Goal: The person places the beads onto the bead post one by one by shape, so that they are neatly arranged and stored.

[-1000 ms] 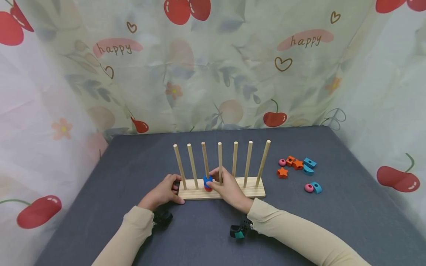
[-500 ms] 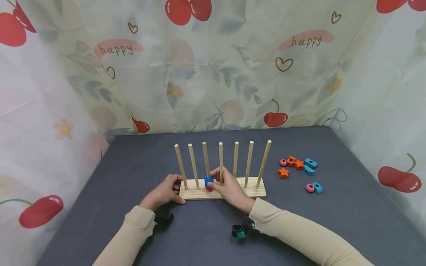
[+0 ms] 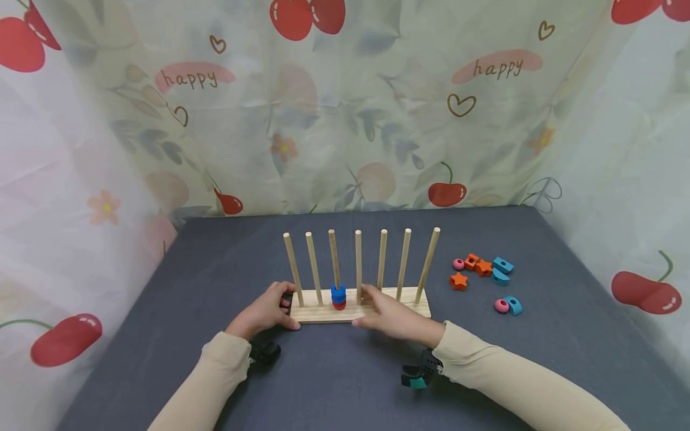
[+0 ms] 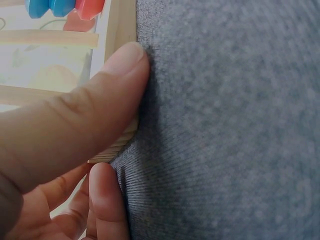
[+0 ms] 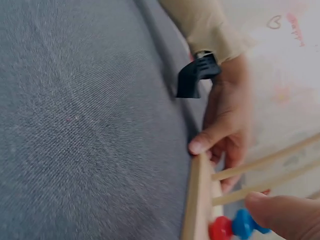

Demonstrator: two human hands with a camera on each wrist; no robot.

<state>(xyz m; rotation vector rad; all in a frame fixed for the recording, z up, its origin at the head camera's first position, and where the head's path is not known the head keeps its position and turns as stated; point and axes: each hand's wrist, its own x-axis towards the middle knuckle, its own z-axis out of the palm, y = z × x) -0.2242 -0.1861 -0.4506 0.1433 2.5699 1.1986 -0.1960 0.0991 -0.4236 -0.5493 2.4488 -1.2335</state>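
A wooden peg board [image 3: 318, 315] with several upright pegs stands on the dark cloth. On its third peg from the left, two blue beads [image 3: 338, 293] sit above a red bead [image 3: 339, 306]. My left hand [image 3: 263, 312] grips the board's left end; in the left wrist view its thumb [image 4: 120, 75] lies along the front edge, with the other fingers round the end. My right hand [image 3: 399, 315] is over the board beside the fourth peg, fingers loosely spread and holding nothing. In the right wrist view its thumb [image 5: 280, 212] overlaps the blue beads.
To the board's right lie loose beads: a pink ball [image 3: 458, 264], an orange cube [image 3: 471, 261], orange stars [image 3: 459, 281] and blue pieces [image 3: 502, 265]. Nearer, another pink ball [image 3: 501, 306] lies against a blue arch [image 3: 514, 306]. A patterned curtain [image 3: 372, 131] hangs behind the table.
My right hand has let go of the blue bead on the third peg and moved right and slightly nearer me. The left hand keeps its grip on the board.
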